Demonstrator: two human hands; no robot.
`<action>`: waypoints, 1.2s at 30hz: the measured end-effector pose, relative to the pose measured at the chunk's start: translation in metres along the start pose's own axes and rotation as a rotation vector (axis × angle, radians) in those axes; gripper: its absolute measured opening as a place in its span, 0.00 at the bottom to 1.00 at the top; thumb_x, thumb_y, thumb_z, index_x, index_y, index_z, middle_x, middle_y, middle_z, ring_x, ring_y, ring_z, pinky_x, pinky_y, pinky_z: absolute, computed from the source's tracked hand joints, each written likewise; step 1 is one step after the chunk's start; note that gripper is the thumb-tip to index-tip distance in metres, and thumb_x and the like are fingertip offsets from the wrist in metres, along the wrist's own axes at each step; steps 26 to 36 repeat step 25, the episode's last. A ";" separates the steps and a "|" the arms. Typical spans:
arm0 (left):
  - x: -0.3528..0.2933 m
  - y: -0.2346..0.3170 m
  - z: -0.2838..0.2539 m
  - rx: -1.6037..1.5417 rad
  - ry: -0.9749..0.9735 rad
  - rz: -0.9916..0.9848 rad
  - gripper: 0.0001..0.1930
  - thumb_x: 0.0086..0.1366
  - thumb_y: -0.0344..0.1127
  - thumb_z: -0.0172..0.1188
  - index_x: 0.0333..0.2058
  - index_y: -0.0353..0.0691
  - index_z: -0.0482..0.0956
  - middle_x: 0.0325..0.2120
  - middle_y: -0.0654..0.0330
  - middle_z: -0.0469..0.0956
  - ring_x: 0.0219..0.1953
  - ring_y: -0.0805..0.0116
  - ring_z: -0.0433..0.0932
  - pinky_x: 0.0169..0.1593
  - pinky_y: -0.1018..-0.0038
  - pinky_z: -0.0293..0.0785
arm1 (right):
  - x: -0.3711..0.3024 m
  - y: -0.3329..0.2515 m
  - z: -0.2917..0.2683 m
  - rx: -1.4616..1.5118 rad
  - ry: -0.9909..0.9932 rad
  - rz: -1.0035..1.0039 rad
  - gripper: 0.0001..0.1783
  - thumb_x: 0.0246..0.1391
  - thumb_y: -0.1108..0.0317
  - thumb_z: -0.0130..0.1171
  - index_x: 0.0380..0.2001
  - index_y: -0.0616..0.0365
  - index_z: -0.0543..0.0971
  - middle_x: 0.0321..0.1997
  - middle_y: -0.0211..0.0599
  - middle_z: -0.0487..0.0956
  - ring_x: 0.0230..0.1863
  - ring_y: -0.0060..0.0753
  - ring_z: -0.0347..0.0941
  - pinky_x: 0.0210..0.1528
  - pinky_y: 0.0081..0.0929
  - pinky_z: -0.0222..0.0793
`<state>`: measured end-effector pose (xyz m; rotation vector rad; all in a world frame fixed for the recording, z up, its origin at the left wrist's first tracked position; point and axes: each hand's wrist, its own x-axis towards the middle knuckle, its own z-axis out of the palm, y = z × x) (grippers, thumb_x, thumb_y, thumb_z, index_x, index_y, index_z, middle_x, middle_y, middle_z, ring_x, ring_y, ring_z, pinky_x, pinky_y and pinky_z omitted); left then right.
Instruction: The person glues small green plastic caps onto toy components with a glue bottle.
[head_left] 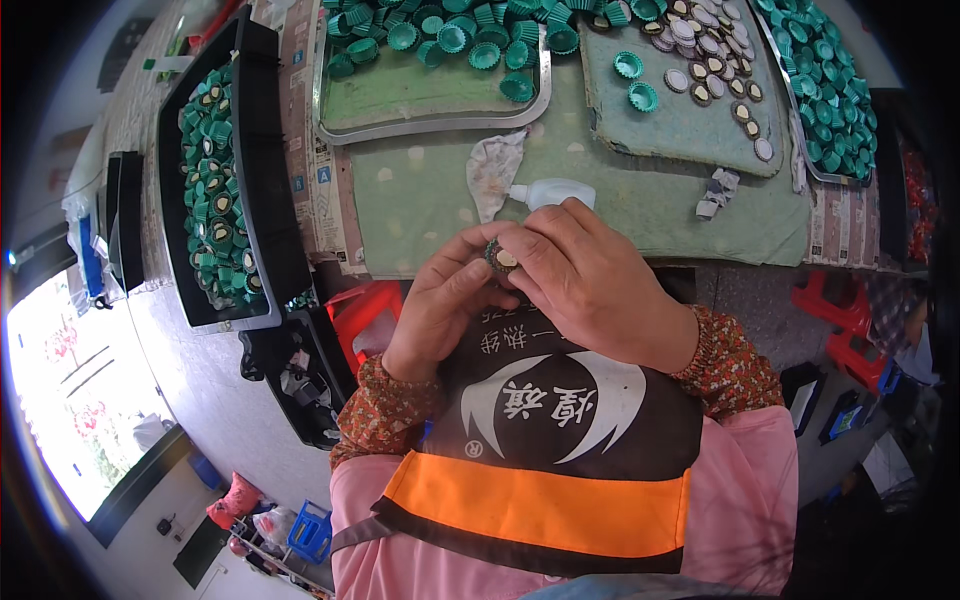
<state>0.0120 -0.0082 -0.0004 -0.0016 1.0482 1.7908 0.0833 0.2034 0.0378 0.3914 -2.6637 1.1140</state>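
Observation:
Just past the table's near edge, my left hand (452, 295) and my right hand (592, 282) meet in front of my apron, both closed on one small piece. It is a dark-rimmed disc with a cream centre (506, 259), and a bit of green fluted rim, apparently a cup, shows at its left side. My fingertips cover much of it. Right behind my right hand lies a white squeeze bottle (562, 192) on its side, its nozzle pointing left. A stained, crumpled cloth (494, 172) is spread beside that nozzle.
A metal-rimmed tray (440, 131) holds loose green fluted cups (452, 38). On a worn board (640, 150) lie scattered discs (700, 70) and some cups. More cups fill a right-hand tray (822, 90). At left, a black bin (268, 190) contains cups with discs. Red stools (835, 305) stand below.

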 end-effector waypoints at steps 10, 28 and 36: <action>-0.007 -0.007 0.012 0.173 0.064 0.099 0.23 0.78 0.36 0.52 0.67 0.33 0.64 0.51 0.57 0.77 0.51 0.71 0.81 0.52 0.73 0.82 | -0.005 -0.001 0.007 -0.061 0.004 -0.035 0.25 0.45 0.76 0.72 0.47 0.64 0.75 0.42 0.43 0.73 0.39 0.47 0.72 0.42 0.39 0.73; -0.014 -0.013 0.020 0.282 0.150 0.147 0.16 0.74 0.29 0.55 0.55 0.34 0.62 0.45 0.52 0.79 0.41 0.71 0.82 0.44 0.76 0.82 | -0.022 -0.001 0.018 0.377 -0.045 0.276 0.23 0.52 0.74 0.72 0.49 0.57 0.75 0.44 0.40 0.76 0.44 0.42 0.78 0.43 0.36 0.76; -0.014 -0.013 0.020 0.282 0.150 0.147 0.16 0.74 0.29 0.55 0.55 0.34 0.62 0.45 0.52 0.79 0.41 0.71 0.82 0.44 0.76 0.82 | -0.022 -0.001 0.018 0.377 -0.045 0.276 0.23 0.52 0.74 0.72 0.49 0.57 0.75 0.44 0.40 0.76 0.44 0.42 0.78 0.43 0.36 0.76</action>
